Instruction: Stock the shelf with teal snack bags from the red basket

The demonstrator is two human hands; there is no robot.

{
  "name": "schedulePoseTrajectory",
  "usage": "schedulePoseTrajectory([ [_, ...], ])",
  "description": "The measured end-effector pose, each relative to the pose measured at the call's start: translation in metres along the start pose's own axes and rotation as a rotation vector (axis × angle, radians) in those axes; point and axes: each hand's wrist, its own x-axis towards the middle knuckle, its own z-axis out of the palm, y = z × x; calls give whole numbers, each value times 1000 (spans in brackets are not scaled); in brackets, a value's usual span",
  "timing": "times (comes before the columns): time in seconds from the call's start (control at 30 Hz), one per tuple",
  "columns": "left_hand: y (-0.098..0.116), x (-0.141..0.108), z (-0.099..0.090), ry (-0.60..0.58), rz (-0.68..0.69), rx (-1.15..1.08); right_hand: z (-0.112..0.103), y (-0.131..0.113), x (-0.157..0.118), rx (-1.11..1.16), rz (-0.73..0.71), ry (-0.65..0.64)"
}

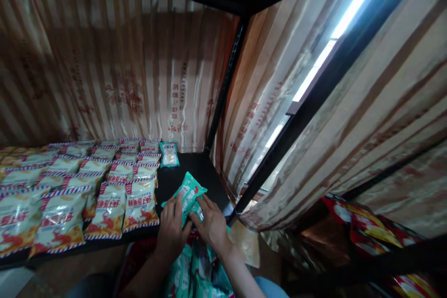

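Observation:
Over the front part of the black shelf, my left hand (172, 223) is closed on the left side of a teal snack bag (189, 192). My right hand (211, 224) has its fingers on teal packaging at the right side of that bag; whether this is the same bag or a second one is hard to tell. Another teal bag (169, 154) stands at the back of the shelf against the curtain. Below my hands, several teal bags (180, 267) lie together in a container mostly hidden by my forearms.
Rows of white and orange snack bags (140, 202) fill the black shelf (206, 167) on the left. A dark post (228, 81) rises at its back corner, a second slants at the right. Curtains hang behind. Red and yellow bags (370, 223) lie at lower right.

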Motion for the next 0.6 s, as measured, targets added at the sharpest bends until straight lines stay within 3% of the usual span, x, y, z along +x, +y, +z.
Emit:
schedulePoseTrajectory([
  [0.23,17,12,-33,-221,-114,144,2,-10,-8,37,34,-8],
  [0.33,23,13,-35,-217,-168,195,-1,-13,-9,57,68,-26],
  [0.6,20,-6,-44,-246,-132,225,0,-12,-13,164,115,22],
])
